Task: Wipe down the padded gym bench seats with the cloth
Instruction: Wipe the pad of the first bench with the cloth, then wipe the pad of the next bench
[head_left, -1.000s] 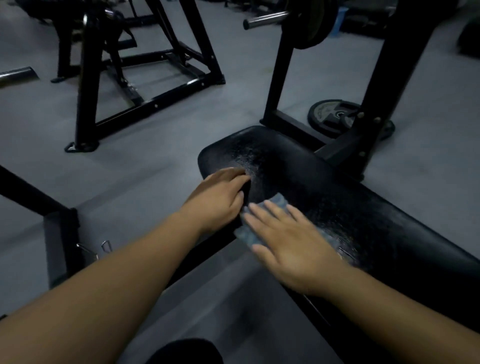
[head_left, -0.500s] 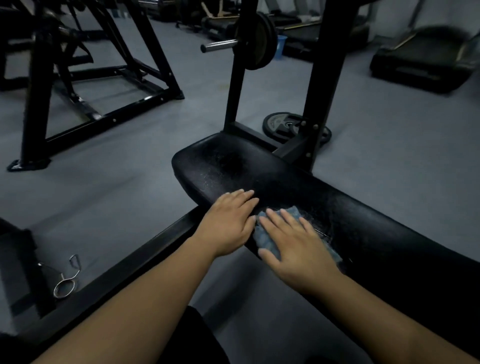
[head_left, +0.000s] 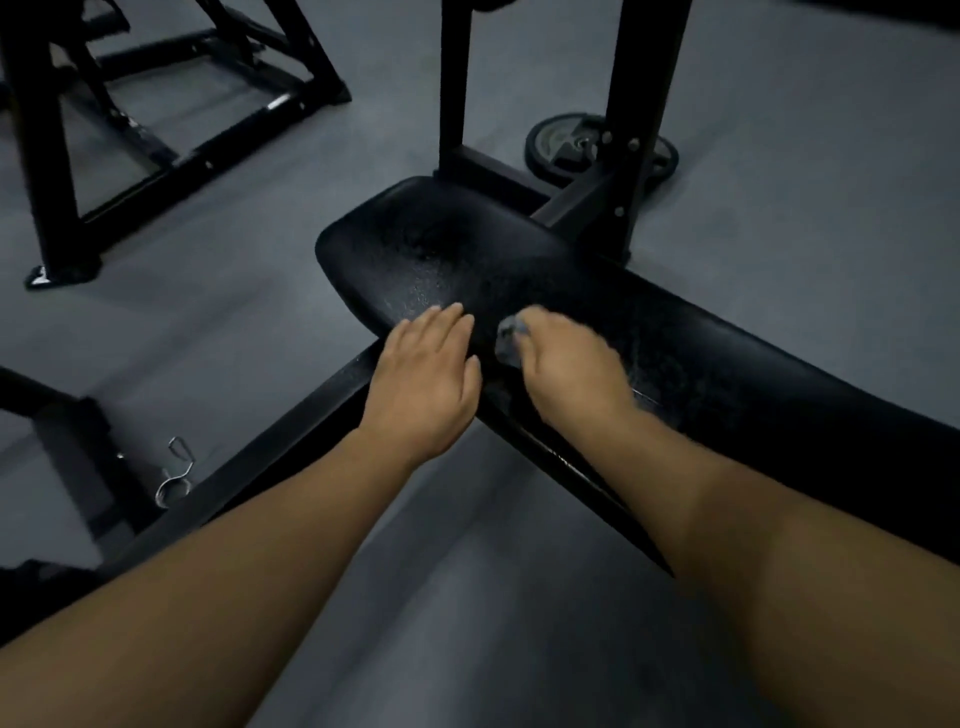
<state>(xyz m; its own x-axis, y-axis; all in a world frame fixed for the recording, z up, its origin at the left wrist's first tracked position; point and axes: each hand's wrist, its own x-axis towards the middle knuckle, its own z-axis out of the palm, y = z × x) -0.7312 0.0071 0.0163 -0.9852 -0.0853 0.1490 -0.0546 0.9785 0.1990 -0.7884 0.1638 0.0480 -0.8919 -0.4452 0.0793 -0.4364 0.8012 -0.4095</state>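
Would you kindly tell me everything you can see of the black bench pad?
The bench pad is long, black and padded, with a rounded far end and a speckled, vinyl-like skin. It lies level on a black metal frame. The left hand rests flat on its near edge; the right hand holds a grey cloth against it.

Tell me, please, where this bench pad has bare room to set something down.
The rounded end of the pad, between the left hand and the uprights, is bare. So is the long stretch right of the right hand. The near edge is crowded: both hands sit close together, the right one gripping the cloth.
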